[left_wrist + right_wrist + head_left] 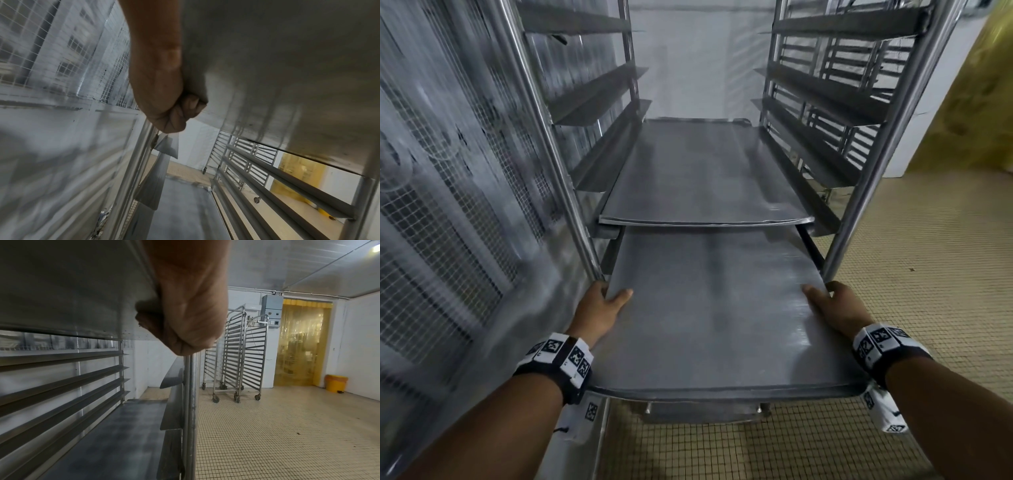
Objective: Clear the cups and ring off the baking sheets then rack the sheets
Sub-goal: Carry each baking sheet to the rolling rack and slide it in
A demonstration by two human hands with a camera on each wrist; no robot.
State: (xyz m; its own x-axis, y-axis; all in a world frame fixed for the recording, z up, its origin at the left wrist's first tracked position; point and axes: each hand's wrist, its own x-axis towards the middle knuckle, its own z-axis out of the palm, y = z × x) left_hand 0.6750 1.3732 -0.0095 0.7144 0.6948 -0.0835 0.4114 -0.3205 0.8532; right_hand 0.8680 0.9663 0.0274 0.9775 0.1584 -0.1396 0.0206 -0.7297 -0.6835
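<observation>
Two flat grey metal baking sheets are in view, both with their long axis running straight away from you into the tall stainless-steel tray rack (887, 192). The nearer grey baking sheet (709, 308) lies level, its far short edge tucked under the upper sheet, its near short edge hanging out of the rack toward you. The upper grey baking sheet (705, 174) sits one level higher on the rack's angle runners and lies almost wholly inside the frame.

Your left hand (601, 308) grips the nearer sheet's left long edge: thumb laid on the top face, fingers (185, 112) curled under the rim, as the left wrist view shows from below. It sits just beside the rack's front left upright.

Your right hand (837, 310) grips the right long edge the same way: thumb on top, fingers (148, 318) wrapped beneath. It sits just beside the front right upright.

Both wrists carry black bands with white square-patterned markers.

Outward: a white wire-mesh panel (448, 212) stands to the rack's left. The floor (928, 274) is small beige tiles. In the right wrist view, more empty wheeled steel racks (236, 353) stand against the white far wall, near a yellow strip curtain (302, 344) and a yellow bin (335, 383).
</observation>
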